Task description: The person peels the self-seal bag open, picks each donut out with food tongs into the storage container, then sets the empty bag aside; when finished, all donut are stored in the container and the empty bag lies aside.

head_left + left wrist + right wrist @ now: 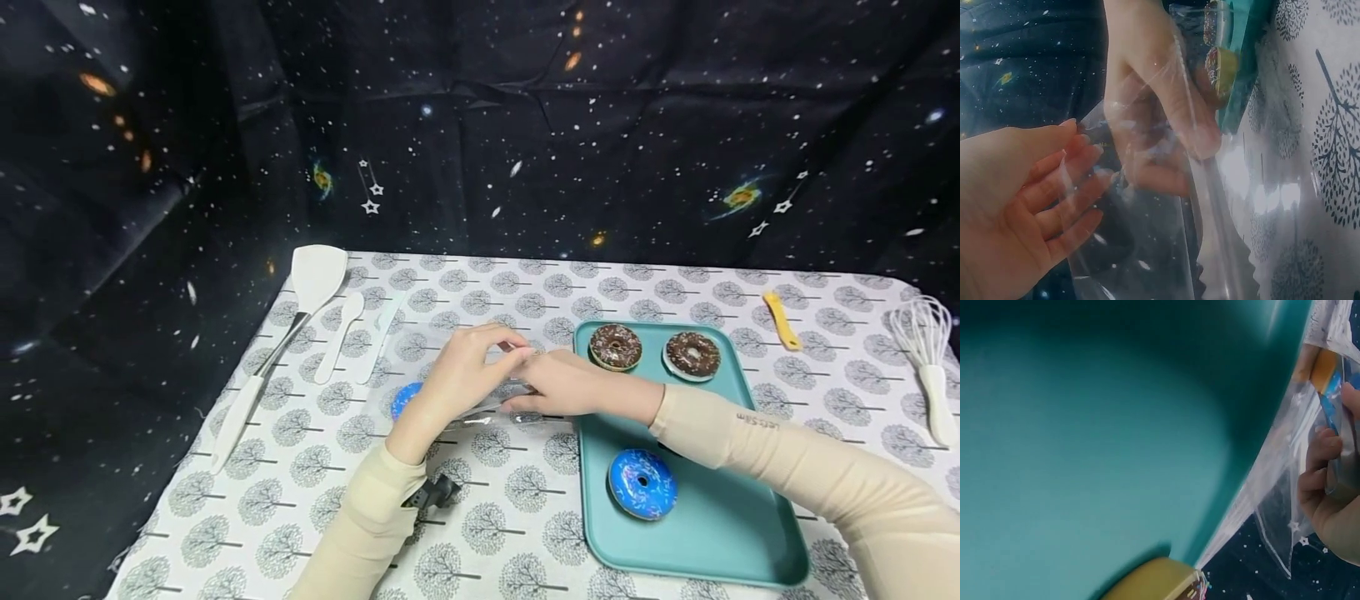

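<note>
Both hands meet over the tabletop just left of the teal tray, the left hand and right hand each pinching the clear plastic bag between them, its blue donut nearer the left.

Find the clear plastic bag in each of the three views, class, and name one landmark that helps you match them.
Head: clear plastic bag at centre, between both hands, left of the teal tray.
Left wrist: fills the middle, fingers behind it.
Right wrist: right edge, beside the tray.
Shared landmark: the teal tray.
</note>
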The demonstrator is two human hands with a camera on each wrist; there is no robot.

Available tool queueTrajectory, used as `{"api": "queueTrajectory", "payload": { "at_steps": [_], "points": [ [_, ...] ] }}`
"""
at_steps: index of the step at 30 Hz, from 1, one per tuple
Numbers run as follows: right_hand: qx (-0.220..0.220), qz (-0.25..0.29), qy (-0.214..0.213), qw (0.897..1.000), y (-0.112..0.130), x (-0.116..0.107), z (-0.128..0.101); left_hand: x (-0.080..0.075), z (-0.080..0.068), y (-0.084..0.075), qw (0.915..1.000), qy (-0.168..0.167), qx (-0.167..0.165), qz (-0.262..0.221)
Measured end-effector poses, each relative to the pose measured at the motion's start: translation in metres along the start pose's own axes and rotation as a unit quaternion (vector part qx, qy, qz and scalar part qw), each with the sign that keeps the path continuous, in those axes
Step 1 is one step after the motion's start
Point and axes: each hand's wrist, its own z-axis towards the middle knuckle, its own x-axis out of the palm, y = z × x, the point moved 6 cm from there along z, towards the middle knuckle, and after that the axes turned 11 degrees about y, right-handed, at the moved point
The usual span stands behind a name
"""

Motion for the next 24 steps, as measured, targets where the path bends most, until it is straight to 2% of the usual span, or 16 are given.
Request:
{"api": "queueTrajectory", "payload": {
  "at_steps": [7,12,16,24],
  "points": [
    [-0.025,-0.020,-0.007,0.999,0.004,0.003,0.002,0.000,0.000,0.002,1.0000,0.003,-0.006,0.001],
    [-0.045,-0.027,-0.018,0.998,0.009,0.003,-0.001,-0.001,0.000,0.000,1.0000,-0.002,0.007,0.006],
    [-0.041,-0.032,-0.016,0.999,0.009,0.003,-0.005,-0.001,0.000,-0.001,0.9999,-0.005,0.013,0.005],
    [-0.016,-0.009,-0.027,0.999,-0.002,-0.002,-0.021,-0.002,0.000,0.000,1.0000,0.002,0.001,0.006]
  ]
}}
